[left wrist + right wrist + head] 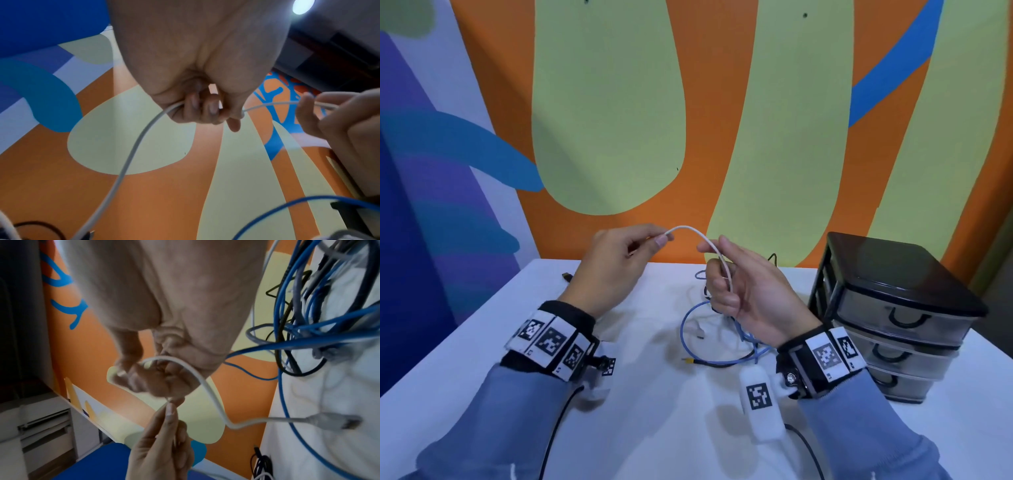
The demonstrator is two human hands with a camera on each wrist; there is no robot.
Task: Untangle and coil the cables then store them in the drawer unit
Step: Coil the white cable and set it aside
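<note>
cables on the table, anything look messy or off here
Yes: the blue cable, black and white ones lie tangled in one heap on the table beside the drawer unit, whose drawers are all shut. Only the white cable is lifted clear, held between left hand and right hand. No damage shows.

Cable tangle [722, 329] beside drawer unit [893, 308]

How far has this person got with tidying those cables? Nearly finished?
No, it is early. Both hands, the left hand and right hand, hold the white cable up between them. A tangle of blue cable and other leads lies on the white table. All three drawers of the drawer unit look closed, and no coiled cable shows.
</note>
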